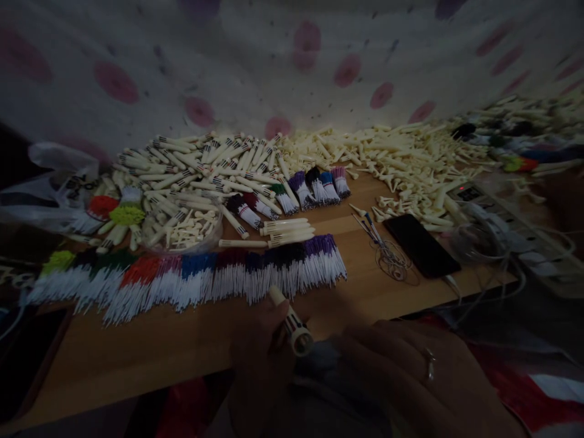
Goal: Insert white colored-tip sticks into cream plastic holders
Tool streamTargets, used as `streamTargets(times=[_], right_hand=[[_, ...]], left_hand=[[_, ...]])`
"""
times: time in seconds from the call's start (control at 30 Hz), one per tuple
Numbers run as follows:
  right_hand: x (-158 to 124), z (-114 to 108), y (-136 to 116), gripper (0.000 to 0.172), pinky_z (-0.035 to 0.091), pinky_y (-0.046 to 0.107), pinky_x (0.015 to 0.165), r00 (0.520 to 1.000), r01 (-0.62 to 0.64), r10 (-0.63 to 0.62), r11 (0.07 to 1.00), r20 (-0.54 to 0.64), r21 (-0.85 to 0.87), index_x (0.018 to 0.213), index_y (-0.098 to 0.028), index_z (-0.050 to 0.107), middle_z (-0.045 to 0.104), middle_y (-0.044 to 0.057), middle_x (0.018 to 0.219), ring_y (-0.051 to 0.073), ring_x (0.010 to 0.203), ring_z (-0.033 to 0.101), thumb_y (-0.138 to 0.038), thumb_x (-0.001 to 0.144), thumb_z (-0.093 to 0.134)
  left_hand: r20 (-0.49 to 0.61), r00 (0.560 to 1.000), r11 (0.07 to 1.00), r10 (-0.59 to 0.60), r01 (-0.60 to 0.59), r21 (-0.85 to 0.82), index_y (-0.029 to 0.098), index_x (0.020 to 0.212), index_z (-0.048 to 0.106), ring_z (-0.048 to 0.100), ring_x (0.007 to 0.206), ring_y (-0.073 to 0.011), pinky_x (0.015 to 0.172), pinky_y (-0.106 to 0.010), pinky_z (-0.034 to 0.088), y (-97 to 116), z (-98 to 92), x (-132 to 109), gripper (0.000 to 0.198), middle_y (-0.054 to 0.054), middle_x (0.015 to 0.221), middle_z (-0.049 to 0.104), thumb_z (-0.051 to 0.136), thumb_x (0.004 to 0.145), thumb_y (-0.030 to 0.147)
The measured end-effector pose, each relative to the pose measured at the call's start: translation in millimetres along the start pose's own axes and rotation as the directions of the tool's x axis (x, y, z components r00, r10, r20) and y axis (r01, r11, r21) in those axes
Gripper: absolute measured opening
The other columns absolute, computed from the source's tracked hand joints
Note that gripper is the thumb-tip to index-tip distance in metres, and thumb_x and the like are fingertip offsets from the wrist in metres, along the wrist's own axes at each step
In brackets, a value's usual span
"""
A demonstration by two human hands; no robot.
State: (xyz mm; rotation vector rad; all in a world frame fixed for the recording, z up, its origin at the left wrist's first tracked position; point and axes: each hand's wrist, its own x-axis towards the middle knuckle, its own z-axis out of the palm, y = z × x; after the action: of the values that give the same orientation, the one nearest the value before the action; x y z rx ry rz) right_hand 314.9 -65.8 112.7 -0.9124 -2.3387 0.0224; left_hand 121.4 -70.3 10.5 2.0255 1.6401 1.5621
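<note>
Dim, murky light darkens the corners and leaves the right hand (410, 371) shadowed.

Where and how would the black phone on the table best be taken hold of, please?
Probably across its two long edges, mid-length, with the right hand coming from above: the black phone lies flat, so its sides offer the hold. Its near end seems best avoided, as a white cable appears to meet it there.

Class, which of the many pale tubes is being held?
The dark-striped tube in the left hand, its round end towards the camera. That grip sets it apart: the tube pile and the stack behind the colour-tipped sticks lie on the table.
</note>
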Motion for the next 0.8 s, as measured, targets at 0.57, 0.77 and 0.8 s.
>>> streamTargets(times=[0.57, 0.77, 0.8], right_hand=[[3.9, 1.7, -2.5, 0.036, 0.039, 0.03, 0.045, 0.998, 0.039, -0.037, 0.998, 0.053, -0.045, 0.107, -0.013, 0.057, 0.072, -0.001, 0.075, 0.011, 0.054, 0.06, -0.019, 0.11, 0.021], [-2.0, 9.1, -4.2, 0.042, 0.043, 0.03, 0.047, 1.0, 0.029, -0.029, 0.997, 0.002, -0.069, 0.105, -0.015, 0.059, 0.075, 0.001, 0.078, 0.013, 0.056, 0.063, -0.016, 0.11, 0.017], [-3.7, 9.6, -4.8, 0.041, 0.044, 0.029, 0.047, 1.0, 0.007, -0.007, 0.998, -0.002, -0.062, 0.106, -0.015, 0.059, 0.076, 0.001, 0.079, 0.013, 0.056, 0.065, -0.016, 0.109, 0.018]], left_hand=[[0.021, 0.993, 0.973, 0.119, -0.121, 0.194, 0.023, 0.095, 0.062, 0.071, 0.059, -0.0119, 0.053, -0.019, 0.051, 8.5, -17.7, 11.8, 0.008, 0.003, 0.074, 0.077, 0.057, 0.092, 0.018], [-0.026, 0.996, 0.967, 0.082, -0.073, 0.243, 0.023, 0.092, 0.063, 0.071, 0.059, -0.012, 0.054, -0.019, 0.052, 5.8, -16.6, 6.0, 0.003, 0.002, 0.072, 0.076, 0.062, 0.091, 0.021], [-0.05, 0.996, 0.971, 0.076, -0.063, 0.231, 0.023, 0.092, 0.064, 0.07, 0.058, -0.012, 0.054, -0.019, 0.052, 4.1, -15.7, 3.6, 0.002, 0.002, 0.072, 0.075, 0.063, 0.09, 0.022]])
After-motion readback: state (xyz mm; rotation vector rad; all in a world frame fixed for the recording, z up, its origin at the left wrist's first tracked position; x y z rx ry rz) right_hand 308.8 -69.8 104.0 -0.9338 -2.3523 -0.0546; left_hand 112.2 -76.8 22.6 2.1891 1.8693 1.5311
